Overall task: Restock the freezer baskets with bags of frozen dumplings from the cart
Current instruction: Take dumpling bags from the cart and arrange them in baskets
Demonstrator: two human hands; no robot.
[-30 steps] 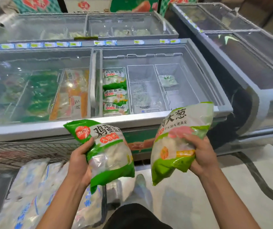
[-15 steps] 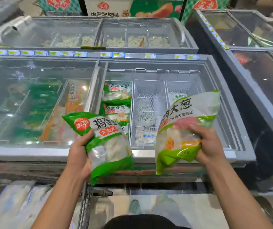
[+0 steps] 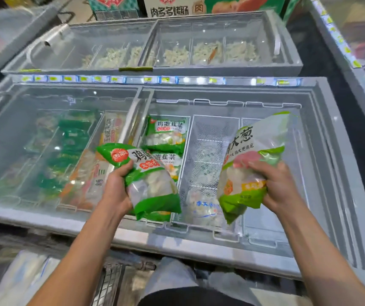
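Open grey chest freezer (image 3: pixel 322 164) with wire baskets (image 3: pixel 212 138), shop aisle

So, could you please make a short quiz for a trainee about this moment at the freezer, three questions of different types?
1. True or false: each hand holds one bag of dumplings.
2. The left hand holds its green bag above which basket? A) the basket with matching green bags B) the mesh basket to its right C) the far freezer
3. Fill in: the sliding lid over the basket with matching green bags is ____.

Key
1. True: the right hand grips the other bag too.
2. A
3. Open
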